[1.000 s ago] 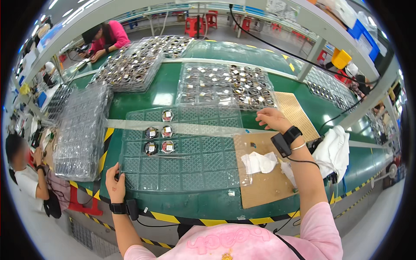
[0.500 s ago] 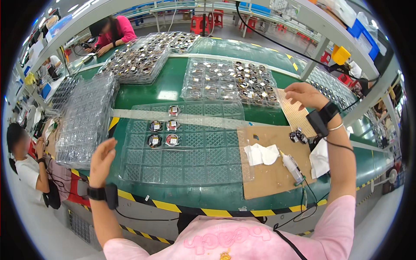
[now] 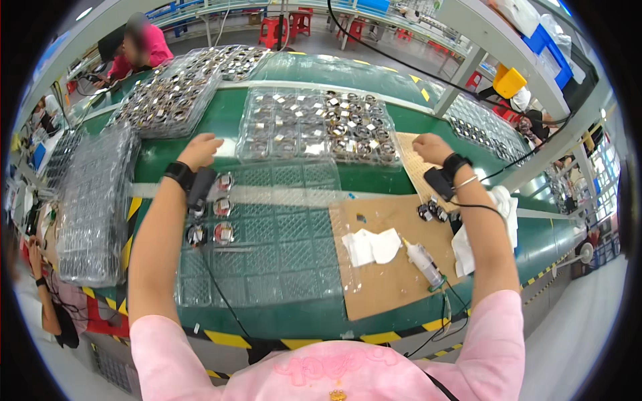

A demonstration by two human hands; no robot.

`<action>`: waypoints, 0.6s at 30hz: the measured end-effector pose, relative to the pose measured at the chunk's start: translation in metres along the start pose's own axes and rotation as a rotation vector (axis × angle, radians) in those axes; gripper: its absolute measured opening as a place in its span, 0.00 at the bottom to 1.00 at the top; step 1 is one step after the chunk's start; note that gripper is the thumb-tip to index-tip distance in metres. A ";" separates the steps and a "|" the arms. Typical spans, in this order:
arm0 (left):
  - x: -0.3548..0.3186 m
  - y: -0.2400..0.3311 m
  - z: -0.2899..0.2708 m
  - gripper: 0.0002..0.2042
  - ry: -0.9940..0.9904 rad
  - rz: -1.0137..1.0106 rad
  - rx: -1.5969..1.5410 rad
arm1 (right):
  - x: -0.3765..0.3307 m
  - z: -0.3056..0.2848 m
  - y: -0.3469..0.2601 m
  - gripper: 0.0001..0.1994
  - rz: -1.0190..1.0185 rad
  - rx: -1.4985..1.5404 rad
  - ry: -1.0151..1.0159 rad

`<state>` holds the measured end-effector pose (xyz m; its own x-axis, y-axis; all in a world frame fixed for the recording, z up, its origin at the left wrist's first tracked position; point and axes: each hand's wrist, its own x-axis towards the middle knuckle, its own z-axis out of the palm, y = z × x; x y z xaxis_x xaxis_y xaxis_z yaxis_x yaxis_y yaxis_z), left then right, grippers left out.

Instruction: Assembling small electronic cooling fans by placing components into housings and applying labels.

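My left hand (image 3: pixel 200 151) is closed in a loose fist above the far left part of a clear plastic tray (image 3: pixel 281 264); nothing shows in it. Several round components (image 3: pixel 223 232) with white labels sit in that tray's left compartments, partly covered by my left forearm. My right hand (image 3: pixel 433 148), also curled into a fist with nothing visible in it, hovers over a tan perforated sheet (image 3: pixel 411 164). Between my hands, farther back, stands a filled tray (image 3: pixel 287 127) of similar round parts. A few dark round parts (image 3: pixel 431 212) lie below my right wrist.
A brown board (image 3: pixel 374 294) on the green bench holds white tissues (image 3: pixel 372 246) and a glue syringe (image 3: pixel 425 264). Stacked clear trays (image 3: pixel 93 214) stand at the left, more filled trays (image 3: pixel 170 93) behind. Cables hang from my wrists. Co-workers (image 3: pixel 150 43) sit at the left.
Both hands have gone from spread fingers to fists. My left hand has moved forward and right over the tray; my right has shifted slightly left. The whole view has turned a little right.
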<state>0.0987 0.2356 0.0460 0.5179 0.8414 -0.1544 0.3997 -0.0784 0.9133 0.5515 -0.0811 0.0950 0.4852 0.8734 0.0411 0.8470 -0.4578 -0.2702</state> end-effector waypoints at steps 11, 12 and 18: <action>0.079 -0.028 0.055 0.24 -0.137 -0.145 0.144 | 0.088 0.092 0.045 0.26 0.365 0.365 0.023; 0.084 -0.027 0.062 0.24 -0.116 -0.137 0.129 | 0.093 0.092 0.051 0.24 0.362 0.331 0.040; 0.109 -0.056 0.028 0.25 0.024 -0.239 -0.248 | 0.096 0.090 -0.015 0.18 0.471 0.708 -0.103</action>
<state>0.1537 0.3168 -0.0329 0.4127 0.8327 -0.3693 0.3105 0.2525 0.9164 0.5657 0.0250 0.0168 0.7016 0.6442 -0.3046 0.2101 -0.5955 -0.7754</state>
